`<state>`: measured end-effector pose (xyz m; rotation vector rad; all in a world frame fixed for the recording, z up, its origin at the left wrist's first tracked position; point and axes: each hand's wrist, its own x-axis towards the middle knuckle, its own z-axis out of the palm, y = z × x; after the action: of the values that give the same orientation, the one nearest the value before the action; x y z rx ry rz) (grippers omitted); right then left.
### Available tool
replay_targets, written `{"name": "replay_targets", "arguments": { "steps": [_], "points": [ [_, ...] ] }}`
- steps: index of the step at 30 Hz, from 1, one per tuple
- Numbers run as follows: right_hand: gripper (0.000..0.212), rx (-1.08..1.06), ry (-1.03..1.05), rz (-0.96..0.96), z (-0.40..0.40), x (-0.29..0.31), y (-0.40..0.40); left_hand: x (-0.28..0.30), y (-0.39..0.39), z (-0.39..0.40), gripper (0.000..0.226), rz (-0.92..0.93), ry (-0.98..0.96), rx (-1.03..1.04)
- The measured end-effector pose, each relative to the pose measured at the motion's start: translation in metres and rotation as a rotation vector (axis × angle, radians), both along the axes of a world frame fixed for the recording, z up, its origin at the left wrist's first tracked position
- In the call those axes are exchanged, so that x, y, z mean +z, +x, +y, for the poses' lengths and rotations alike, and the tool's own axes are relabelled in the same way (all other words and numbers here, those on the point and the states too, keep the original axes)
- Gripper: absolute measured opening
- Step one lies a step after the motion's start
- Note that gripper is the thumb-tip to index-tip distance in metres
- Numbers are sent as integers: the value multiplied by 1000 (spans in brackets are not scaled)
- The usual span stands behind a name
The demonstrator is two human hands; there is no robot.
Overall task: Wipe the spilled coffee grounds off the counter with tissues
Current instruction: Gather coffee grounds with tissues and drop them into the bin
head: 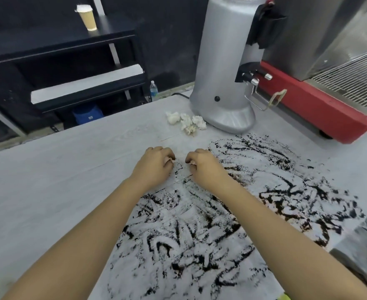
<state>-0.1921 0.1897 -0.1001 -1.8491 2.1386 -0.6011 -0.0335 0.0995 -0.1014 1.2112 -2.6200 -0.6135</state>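
Head view, looking down on the grey counter (48, 180). Left hand (154, 165) and right hand (202, 165) side by side near the counter's middle, both curled into loose fists, knuckles down, not touching; anything held inside: cannot tell. Coffee grounds (210, 224) smeared in dark streaks from beneath the hands toward the near and right edges. Crumpled tissues (186, 121) toward the far edge, just beside the base of the silver grinder (225, 66), well apart from both hands.
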Motion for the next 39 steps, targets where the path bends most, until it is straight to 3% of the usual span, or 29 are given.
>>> {"name": "replay_targets", "arguments": {
  "steps": [5, 11, 20, 26, 35, 37, 39],
  "points": [
    [21, -131, 34, -98, 61, 23, -14, 25, -19, 48, 16, 12, 95, -81],
    [16, -351, 27, -157, 173, 40, -42, 40, -70, 130, 17, 50, 153, -331],
    [16, -960, 67, -331, 400, 13, -70, 25, -165, 288, 20, 54, 307, -821],
    [17, -1289, 139, -463, 500, -44, -69, -35, -219, 390, 16, -108, 362, -1048],
    [12, -1464, 326, -569, 531, -167, -86, -167, -265, 470, 25, -485, 326, -1146],
    [28, -1448, 382, -601, 531, -188, -91, -191, -269, 476, 36, -573, 331, -1183],
    [60, -1351, 524, -672, 532, -206, -94, -209, -268, 478, 52, -686, 381, -1237]
  ]
}}
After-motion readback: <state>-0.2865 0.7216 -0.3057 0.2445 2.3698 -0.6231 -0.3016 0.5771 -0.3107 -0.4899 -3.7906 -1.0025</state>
